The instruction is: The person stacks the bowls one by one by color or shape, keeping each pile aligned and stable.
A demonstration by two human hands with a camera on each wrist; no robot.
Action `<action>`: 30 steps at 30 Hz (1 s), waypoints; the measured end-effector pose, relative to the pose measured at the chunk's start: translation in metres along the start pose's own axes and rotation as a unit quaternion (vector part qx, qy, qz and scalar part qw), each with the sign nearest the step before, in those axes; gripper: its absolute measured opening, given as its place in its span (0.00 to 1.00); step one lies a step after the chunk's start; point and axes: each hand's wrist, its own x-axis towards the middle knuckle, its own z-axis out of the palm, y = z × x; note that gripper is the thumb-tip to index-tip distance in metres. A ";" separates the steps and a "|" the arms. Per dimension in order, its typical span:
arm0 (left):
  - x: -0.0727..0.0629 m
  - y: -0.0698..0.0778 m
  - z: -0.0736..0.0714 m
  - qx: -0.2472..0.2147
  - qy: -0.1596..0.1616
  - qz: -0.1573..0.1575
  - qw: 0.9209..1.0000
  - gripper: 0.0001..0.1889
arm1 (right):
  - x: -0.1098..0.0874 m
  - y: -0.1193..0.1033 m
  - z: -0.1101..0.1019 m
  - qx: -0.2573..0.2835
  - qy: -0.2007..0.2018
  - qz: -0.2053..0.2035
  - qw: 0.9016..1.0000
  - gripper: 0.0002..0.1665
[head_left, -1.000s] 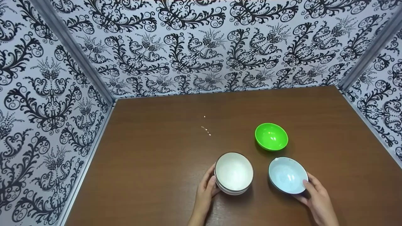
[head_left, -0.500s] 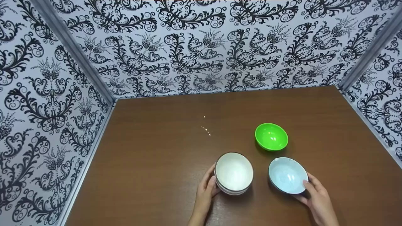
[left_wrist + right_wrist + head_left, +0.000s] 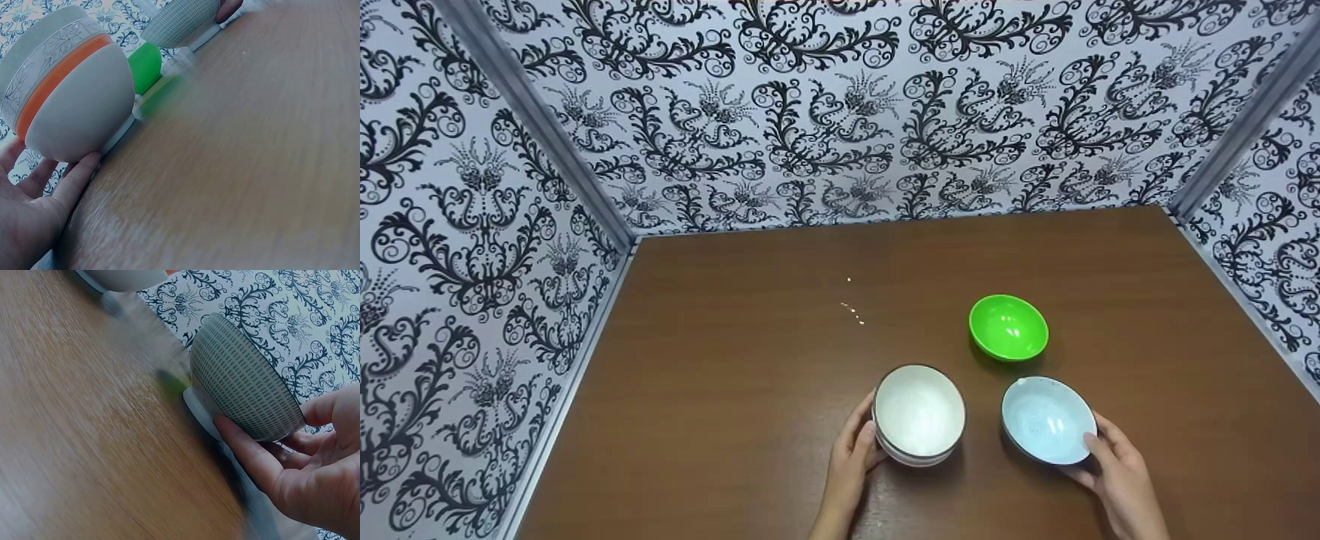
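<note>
In the head view my left hand [image 3: 849,457] holds the left side of a white bowl [image 3: 919,410] with a dark rim. The left wrist view shows this bowl's outer wall [image 3: 84,104], with an orange stripe under a floral band. My right hand [image 3: 1121,472] grips a light blue bowl [image 3: 1044,418] at its right side, thumb on the rim. Small dashes cover the outside of that bowl [image 3: 242,388] in the right wrist view, where a finger reaches its foot. Both bowls stand upright, apart from each other. Their undersides are hidden.
Behind the light blue bowl stands a bright green bowl [image 3: 1008,328], upright. Small bright specks [image 3: 853,311] mark the brown table [image 3: 720,375] left of it. Walls with black scroll patterns [image 3: 825,112] bound the table at the back and both sides.
</note>
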 end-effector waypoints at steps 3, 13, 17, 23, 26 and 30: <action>0.000 0.000 0.000 -0.005 -0.002 0.001 1.000 0.27 | 0.000 0.001 0.000 0.005 -0.004 -0.013 1.000 0.17; 0.000 0.000 0.000 0.004 0.006 -0.008 1.000 0.28 | 0.000 0.002 0.000 0.001 0.004 -0.004 1.000 0.17; 0.000 0.000 0.000 0.003 0.008 -0.011 1.000 0.27 | 0.000 0.002 0.000 0.000 0.005 -0.001 1.000 0.17; 0.000 0.000 0.000 0.006 0.009 -0.009 1.000 0.27 | -0.001 0.004 0.001 0.012 -0.007 -0.016 1.000 0.18; -0.001 0.000 0.000 0.009 0.010 -0.008 1.000 0.27 | -0.002 0.004 0.003 0.009 -0.010 -0.020 1.000 0.18; 0.000 0.000 0.000 0.011 0.009 -0.015 1.000 0.28 | -0.003 0.001 0.006 -0.007 -0.007 -0.011 1.000 0.18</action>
